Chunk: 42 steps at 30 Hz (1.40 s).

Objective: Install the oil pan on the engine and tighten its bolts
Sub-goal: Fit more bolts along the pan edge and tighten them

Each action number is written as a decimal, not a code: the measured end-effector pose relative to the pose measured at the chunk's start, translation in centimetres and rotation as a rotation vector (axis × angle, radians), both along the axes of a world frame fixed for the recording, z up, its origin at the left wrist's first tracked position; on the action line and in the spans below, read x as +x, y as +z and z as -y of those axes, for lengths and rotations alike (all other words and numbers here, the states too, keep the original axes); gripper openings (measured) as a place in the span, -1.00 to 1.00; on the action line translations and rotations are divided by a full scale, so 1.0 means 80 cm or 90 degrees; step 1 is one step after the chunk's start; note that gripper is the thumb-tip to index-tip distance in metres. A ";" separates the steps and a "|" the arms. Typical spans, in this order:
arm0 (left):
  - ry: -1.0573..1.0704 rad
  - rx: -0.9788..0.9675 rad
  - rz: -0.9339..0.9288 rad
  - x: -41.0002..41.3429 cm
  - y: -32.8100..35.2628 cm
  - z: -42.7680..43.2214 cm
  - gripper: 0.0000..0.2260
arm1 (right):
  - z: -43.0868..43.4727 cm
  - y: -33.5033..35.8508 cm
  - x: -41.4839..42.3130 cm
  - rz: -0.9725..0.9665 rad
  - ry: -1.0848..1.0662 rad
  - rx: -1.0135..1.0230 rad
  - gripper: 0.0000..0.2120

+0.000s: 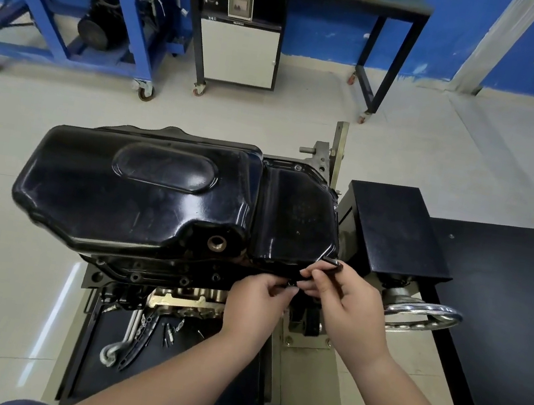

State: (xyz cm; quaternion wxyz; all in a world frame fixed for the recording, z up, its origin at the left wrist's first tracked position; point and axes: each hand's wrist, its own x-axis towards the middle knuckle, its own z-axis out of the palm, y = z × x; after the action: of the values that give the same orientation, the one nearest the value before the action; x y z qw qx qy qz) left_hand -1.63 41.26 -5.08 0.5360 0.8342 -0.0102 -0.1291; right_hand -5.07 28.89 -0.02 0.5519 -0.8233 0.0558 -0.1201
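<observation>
A glossy black pressed-metal oil pan (142, 190), likely heavy, stiff and slick, sits at centre atop the upturned engine (189, 298). Its bolt-holed flange (151, 270), along 6 o'clock, looks the surest place to grip. At the pan's 4 o'clock corner, the left hand (253, 308) pinches what seems a small bolt (291, 284) at the flange. The right hand (347, 304) grasps a short dark tool (332, 263), type unclear.
</observation>
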 end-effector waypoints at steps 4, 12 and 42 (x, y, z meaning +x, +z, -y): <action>0.013 0.026 0.038 0.002 -0.003 0.001 -0.91 | 0.009 0.001 0.002 -0.027 0.052 -0.009 -0.61; 0.094 0.026 0.061 -0.007 -0.009 0.010 -0.90 | 0.026 0.002 0.024 0.037 0.156 -0.139 -0.84; 0.101 0.148 0.175 -0.012 -0.012 0.013 -0.86 | 0.033 0.009 0.038 0.020 0.283 -0.143 -0.83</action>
State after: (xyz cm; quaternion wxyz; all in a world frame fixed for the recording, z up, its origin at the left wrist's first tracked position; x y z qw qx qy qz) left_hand -2.61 40.22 -6.04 0.4381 0.8985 -0.0023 0.0286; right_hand -2.04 26.23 0.73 0.4705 -0.8697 -0.1487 -0.0138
